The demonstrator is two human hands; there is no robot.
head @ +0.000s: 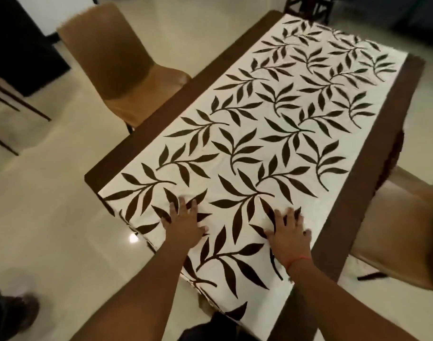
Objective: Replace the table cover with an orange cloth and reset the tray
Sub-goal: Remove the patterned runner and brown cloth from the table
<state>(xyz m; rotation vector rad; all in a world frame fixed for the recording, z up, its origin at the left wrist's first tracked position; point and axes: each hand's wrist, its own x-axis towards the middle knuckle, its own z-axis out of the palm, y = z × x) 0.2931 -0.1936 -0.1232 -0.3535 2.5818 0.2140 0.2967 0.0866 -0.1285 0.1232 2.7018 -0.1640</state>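
Observation:
A white table cover (272, 124) printed with dark brown leaf sprigs lies along a dark wooden table (373, 153). Its near end hangs over the table's edge towards me. My left hand (183, 225) lies flat on the cover near that end, fingers spread and straight. My right hand (288, 236) rests flat on the cover a little to the right, fingers also spread; a thin red thread circles its wrist. No orange cloth and no tray are in view.
A tan chair (127, 70) stands at the table's left side and another tan chair (402, 237) at its right side, close to my right arm. The pale tiled floor (50, 217) surrounds the table. Dark furniture (21, 45) stands at the far left.

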